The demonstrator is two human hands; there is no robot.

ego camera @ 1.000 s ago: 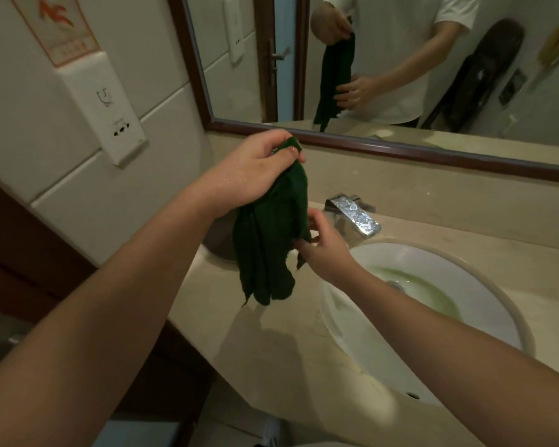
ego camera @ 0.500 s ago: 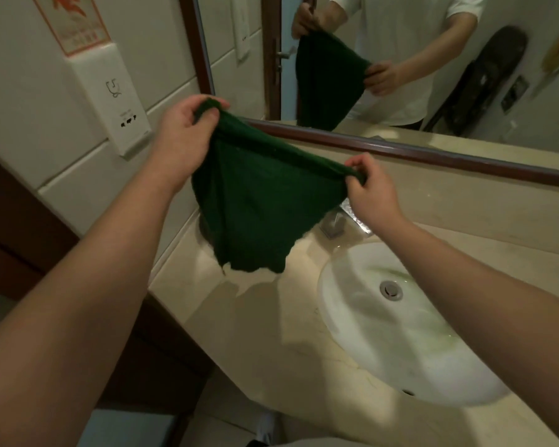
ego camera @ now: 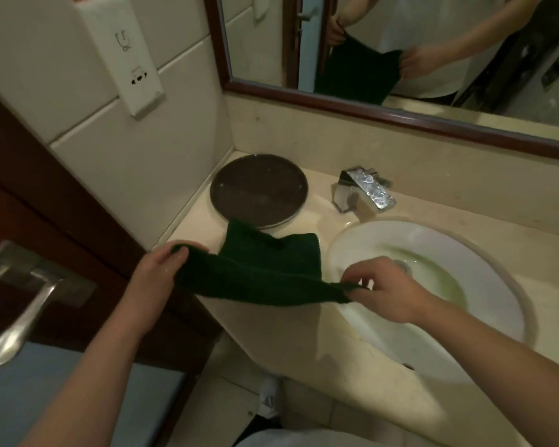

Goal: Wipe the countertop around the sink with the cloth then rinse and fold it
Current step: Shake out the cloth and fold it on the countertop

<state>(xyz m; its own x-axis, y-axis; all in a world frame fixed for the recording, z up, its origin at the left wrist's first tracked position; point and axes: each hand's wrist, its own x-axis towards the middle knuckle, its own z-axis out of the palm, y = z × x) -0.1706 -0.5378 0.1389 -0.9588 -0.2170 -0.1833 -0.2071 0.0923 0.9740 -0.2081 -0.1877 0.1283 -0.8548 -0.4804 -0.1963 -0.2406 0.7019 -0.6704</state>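
Observation:
The dark green cloth (ego camera: 268,269) is stretched between both hands just above the beige countertop (ego camera: 288,330), left of the sink. My left hand (ego camera: 157,275) pinches its left corner near the counter's left edge. My right hand (ego camera: 381,291) pinches its right corner over the rim of the white oval sink (ego camera: 484,269). The cloth's far part lies on the counter and reaches the edge of a round dark tray (ego camera: 259,188). The chrome faucet (ego camera: 365,193), wet with drops, stands behind the sink.
A mirror with a dark wooden frame (ego camera: 384,112) hangs above the backsplash and reflects the person and the cloth. A white wall socket plate (ego camera: 123,50) is on the tiled left wall. A metal door handle (ego camera: 23,301) sticks out at the lower left.
Both hands unfolded the bunched cloth, spread it wide in the air, then brought it down to the counter left of the sink. The view tilted downward.

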